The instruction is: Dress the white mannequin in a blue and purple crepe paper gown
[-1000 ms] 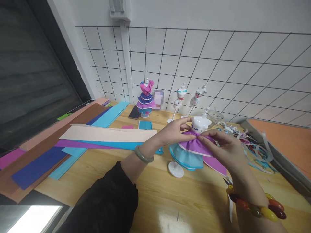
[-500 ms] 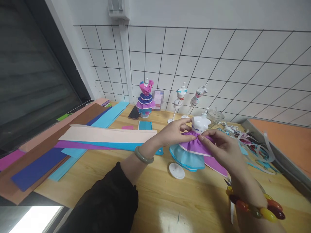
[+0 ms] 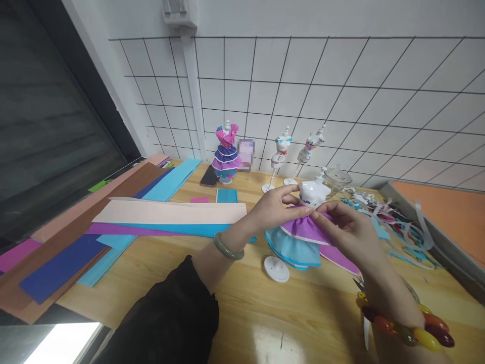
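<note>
A small white mannequin (image 3: 314, 193) leans in front of me, its round base (image 3: 276, 269) tipped up toward me. It wears a light blue skirt layer (image 3: 291, 246) with a purple skirt layer (image 3: 303, 229) with pale trim around the waist. My left hand (image 3: 278, 206) is closed on the waist of the purple layer, thumb in front and fingers behind the mannequin. From the other side, my right hand (image 3: 346, 227) pinches gathers of the same purple layer with thumb and index finger. A loose purple end (image 3: 339, 259) trails below my right hand.
Long coloured paper strips (image 3: 170, 212) lie at the left. A dressed mannequin (image 3: 226, 154), a phone (image 3: 209, 175) and two bare mannequins (image 3: 281, 150) stand or lie behind. Ribbon scraps (image 3: 401, 227) fill the right. A dark pointed blade (image 3: 357, 284) shows beside my right wrist.
The view has shifted slightly. Both hands keep their pinch at the purple waist, with my left thumb lying a little higher; the mannequin stays almost in place.
</note>
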Motion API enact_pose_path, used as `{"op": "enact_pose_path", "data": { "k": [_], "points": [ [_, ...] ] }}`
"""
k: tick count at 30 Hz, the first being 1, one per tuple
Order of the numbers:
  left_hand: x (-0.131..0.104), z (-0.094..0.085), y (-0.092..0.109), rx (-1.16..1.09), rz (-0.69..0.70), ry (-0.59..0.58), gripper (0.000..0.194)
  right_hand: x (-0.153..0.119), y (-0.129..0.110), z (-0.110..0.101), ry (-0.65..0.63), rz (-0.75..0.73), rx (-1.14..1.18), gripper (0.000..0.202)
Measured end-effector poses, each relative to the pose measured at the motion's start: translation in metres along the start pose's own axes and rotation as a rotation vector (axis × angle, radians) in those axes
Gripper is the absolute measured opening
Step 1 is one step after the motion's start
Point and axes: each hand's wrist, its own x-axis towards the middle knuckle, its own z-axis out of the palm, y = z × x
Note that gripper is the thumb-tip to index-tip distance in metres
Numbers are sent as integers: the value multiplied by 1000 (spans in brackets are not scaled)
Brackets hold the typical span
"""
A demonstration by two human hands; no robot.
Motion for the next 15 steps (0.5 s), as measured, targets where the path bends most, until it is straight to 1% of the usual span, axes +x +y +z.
{"op": "enact_pose_path", "data": {
  "k": [5, 9, 15],
  "points": [
    [3, 0, -7, -23, 1, 13, 60, -1, -1, -5, -78, 33, -3, 26],
    [3, -3, -9, 47, -6, 34, 73, 0, 2, -10, -115, 21, -47, 27],
    [0, -8, -3, 62, 5, -48, 73, 0, 1, -8, -124, -11, -85, 33]
  ]
}}
